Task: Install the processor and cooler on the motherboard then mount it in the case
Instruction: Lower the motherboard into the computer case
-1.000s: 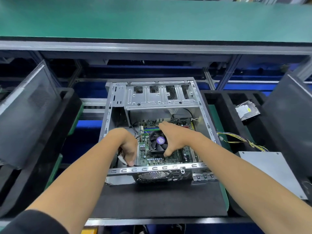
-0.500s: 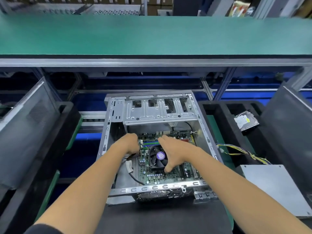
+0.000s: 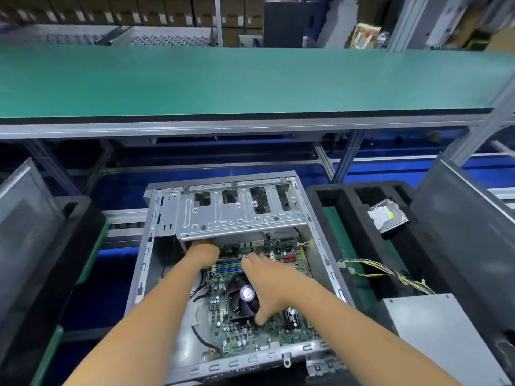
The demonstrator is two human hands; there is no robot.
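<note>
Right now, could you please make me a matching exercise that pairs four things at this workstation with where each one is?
Things:
1. cooler fan
2. hard drive
3. left hand
4. yellow cable bundle

Places:
A. in a slot of the black foam tray, right of the case
B. reaching under the metal drive cage
C. on the motherboard, under the right hand
D. trailing over the tray from the grey metal box

Pairs: 1-C, 2-A, 3-B, 4-D

Electronics assembly line | green-matted conveyor bench | foam parts trays | probably stacked cartons behind
</note>
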